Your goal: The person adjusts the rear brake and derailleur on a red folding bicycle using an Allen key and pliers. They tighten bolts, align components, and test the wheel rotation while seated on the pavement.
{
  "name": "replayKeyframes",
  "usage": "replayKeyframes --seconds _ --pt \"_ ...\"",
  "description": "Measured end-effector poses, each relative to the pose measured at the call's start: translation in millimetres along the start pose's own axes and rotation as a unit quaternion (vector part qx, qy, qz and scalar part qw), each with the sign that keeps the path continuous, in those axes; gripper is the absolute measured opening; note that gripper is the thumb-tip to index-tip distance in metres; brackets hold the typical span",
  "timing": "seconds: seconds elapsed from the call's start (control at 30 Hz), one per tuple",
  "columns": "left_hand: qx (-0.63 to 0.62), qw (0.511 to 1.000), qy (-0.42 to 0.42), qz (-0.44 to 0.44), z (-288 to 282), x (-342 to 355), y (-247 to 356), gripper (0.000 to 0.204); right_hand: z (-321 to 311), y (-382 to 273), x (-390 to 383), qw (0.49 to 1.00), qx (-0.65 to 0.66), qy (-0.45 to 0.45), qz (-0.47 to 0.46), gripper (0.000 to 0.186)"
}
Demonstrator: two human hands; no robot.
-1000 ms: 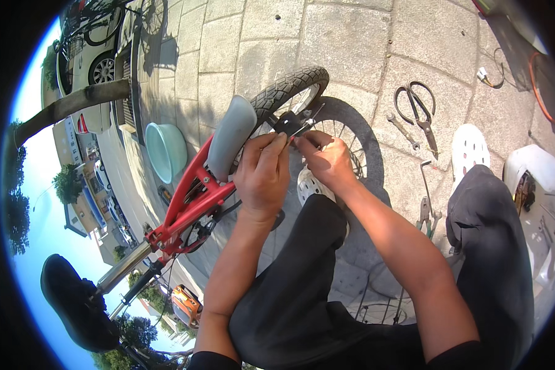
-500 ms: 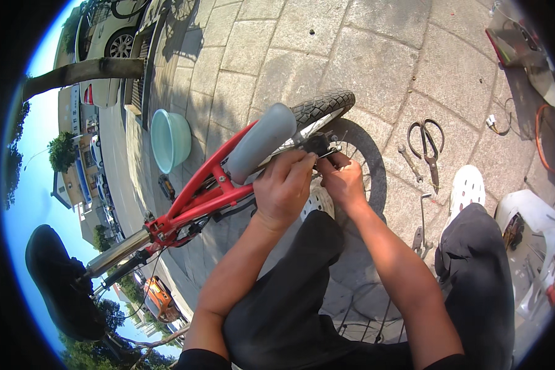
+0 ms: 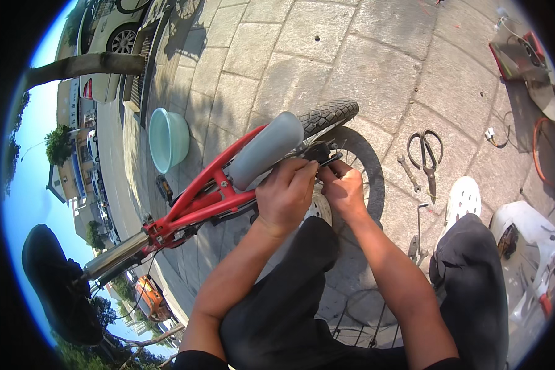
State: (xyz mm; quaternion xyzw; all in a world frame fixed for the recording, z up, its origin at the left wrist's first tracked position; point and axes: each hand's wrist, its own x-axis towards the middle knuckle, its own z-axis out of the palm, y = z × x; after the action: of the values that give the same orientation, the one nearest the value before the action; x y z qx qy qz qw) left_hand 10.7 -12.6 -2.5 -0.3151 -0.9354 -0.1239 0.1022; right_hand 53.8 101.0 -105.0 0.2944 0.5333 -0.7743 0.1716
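Observation:
The red bicycle (image 3: 212,185) leans across the paving with its saddle (image 3: 61,283) toward the lower left. Its grey mudguard (image 3: 268,151) partly covers the knobbly tyre (image 3: 330,117). My left hand (image 3: 285,194) is closed, thumb and fingers pinched together beside the mudguard. Close to its right, my right hand (image 3: 344,192) is closed too, with its fingertips at a dark part (image 3: 319,151) near the wheel's middle. What small pieces lie between the fingers is hidden. Both hands nearly touch each other.
On the paving to the right lie scissors (image 3: 426,161), a wrench (image 3: 408,172), a hex key (image 3: 420,223) and pliers (image 3: 414,246). A white plastic box (image 3: 527,225) with tools stands at far right. A pale green basin (image 3: 169,140) sits beyond the bicycle.
The hands stay at the same part of the wheel, with small shifts of the fingers. A dark slim piece now shows above the right fingertips. The whole view has shifted slightly.

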Motion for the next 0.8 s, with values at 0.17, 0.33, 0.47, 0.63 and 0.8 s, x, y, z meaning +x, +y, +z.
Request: replayKeyframes --seconds 0.17,0.33,0.47,0.63,0.8 --pt "0.012 1.000 -0.006 -0.009 -2 2 0 0.021 3 3 1 1.000 0.004 0.008 -0.024 0.027" --pt "0.015 0.999 -0.025 -0.038 0 5 1 0.017 0 -8 -4 0.999 -0.015 0.002 -0.030 0.029" --pt "0.000 0.998 -0.046 -0.045 0 11 2 0.018 -2 -5 -2 0.998 -0.028 0.012 -0.058 0.031" --pt "-0.006 0.998 -0.048 -0.033 3 11 2 0.019 -2 0 0 0.994 -0.049 0.031 -0.090 0.033" --pt "-0.020 0.997 -0.058 -0.054 1 9 6 0.015 -1 0 -5 0.995 -0.045 0.036 -0.079 0.034"
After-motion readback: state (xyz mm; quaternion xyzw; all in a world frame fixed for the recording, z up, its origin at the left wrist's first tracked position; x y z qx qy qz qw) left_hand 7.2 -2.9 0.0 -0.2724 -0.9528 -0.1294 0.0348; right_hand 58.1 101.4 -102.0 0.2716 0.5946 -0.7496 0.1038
